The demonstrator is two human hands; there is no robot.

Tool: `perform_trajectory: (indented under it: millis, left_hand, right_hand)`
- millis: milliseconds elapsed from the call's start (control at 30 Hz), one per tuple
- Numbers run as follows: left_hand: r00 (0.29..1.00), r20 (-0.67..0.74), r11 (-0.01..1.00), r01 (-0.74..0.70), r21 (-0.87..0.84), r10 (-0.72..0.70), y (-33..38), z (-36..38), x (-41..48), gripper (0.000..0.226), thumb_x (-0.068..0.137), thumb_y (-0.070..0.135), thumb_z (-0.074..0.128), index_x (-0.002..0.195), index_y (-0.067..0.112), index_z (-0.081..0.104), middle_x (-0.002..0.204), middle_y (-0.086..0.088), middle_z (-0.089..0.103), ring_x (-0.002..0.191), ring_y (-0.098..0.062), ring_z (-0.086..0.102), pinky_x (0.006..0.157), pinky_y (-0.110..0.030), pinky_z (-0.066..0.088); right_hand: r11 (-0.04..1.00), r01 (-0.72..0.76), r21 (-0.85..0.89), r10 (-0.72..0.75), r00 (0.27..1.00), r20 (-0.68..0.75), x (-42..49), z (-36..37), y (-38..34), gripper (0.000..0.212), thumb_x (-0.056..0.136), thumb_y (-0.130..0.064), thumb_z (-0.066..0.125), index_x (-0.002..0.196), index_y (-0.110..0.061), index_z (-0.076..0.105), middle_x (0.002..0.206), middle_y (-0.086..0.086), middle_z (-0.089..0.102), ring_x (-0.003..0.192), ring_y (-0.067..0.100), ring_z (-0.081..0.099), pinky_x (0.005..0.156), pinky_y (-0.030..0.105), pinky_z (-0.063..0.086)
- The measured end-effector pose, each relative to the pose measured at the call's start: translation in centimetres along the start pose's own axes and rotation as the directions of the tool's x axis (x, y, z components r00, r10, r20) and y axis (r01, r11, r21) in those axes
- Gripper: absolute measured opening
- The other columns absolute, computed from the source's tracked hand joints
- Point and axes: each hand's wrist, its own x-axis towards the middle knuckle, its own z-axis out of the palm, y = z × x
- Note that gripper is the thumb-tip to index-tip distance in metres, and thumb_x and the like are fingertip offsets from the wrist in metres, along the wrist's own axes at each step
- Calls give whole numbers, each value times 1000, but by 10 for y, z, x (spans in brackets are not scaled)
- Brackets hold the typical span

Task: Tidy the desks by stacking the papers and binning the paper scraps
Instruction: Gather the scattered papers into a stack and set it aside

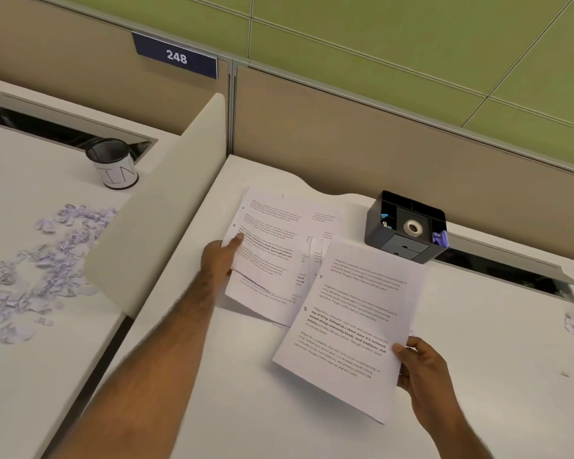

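Gripped: left hand pinches papers, right hand holds sheet. I judge stacking underway; next, align sheet onto papers.

Papers are lying on the right tabletop, a single sheet overlapping their near right corner, a desk organizer sitting behind. A divider is standing between this and the left tabletop, where paper scraps are lying before a mesh cup.

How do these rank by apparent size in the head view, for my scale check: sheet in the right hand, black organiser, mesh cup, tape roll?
1. sheet in the right hand, helped by nearness.
2. black organiser.
3. mesh cup.
4. tape roll.
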Motion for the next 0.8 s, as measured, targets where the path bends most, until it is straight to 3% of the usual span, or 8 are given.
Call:
perform_trajectory:
  millis: [100, 200, 300, 500, 567, 700, 800]
  left_hand:
    - [996, -21, 962, -79, 263, 88, 7, -9, 12, 35, 92, 35, 74, 88, 0, 69, 89, -12, 72, 81, -29, 69, 70, -38, 58]
    - [993, 75, 870, -113, 480, 88, 13, -10, 13, 27, 88, 22, 77, 104, 1, 73, 108, -17, 75, 96, -34, 71, 84, -42, 59]
    - [967, 113, 734, -246, 634, 227, 24, -13, 2, 28, 92, 17, 70, 115, 0, 69, 120, -16, 70, 108, -36, 66, 92, -39, 52]
    - [939, 64, 766, -314, 562, 338, 39, -36, -7, 9, 90, 22, 63, 94, 17, 70, 98, -7, 73, 83, -29, 69, 74, -45, 61]
    - [935, 29, 803, -319, 504, 353, 47, -40, -16, 10, 94, 17, 63, 98, 13, 72, 99, -8, 72, 81, -29, 68, 69, -45, 62]
    - [940, -47, 873, -293, 390, 337, 53, -48, -27, 20, 96, 13, 64, 114, 6, 71, 104, -6, 70, 84, -28, 66, 55, -29, 53]
    - [941, -64, 895, -293, 338, 332, 50, -59, -36, 21, 97, 15, 65, 115, 7, 72, 106, -8, 73, 87, -29, 69, 56, -31, 54]
  right_hand:
    - [1000, 5, -6, -5, 1000, -9, -1, -3, 0, 15, 100, -2, 54, 110, -1, 65, 101, 22, 75, 77, 32, 71, 64, 38, 59]
    - [1000, 6, -8, -7, 1000, -21, -3, -6, 0, 15, 100, -2, 54, 109, -2, 65, 99, 21, 75, 74, 30, 72, 62, 37, 59]
    - [1000, 5, -26, -6, 999, -39, -1, -8, -2, 14, 100, -1, 54, 108, -2, 65, 98, 21, 75, 73, 30, 72, 61, 37, 59]
    - [994, -44, -102, 27, 986, -164, 7, -9, 4, 12, 98, 0, 54, 102, -3, 65, 95, 20, 75, 78, 38, 72, 65, 39, 59]
    - [992, -75, -100, 55, 979, -196, 9, -7, 7, 12, 98, 0, 54, 101, -3, 66, 96, 19, 75, 81, 38, 72, 66, 38, 59]
    - [992, -94, -78, 76, 973, -216, 8, -3, 6, 13, 98, 1, 54, 103, -2, 65, 97, 17, 75, 82, 36, 72, 63, 35, 59]
    - [993, -89, -74, 72, 973, -217, 6, -3, 3, 13, 98, 1, 54, 103, -2, 65, 97, 18, 75, 82, 36, 72, 64, 35, 59]
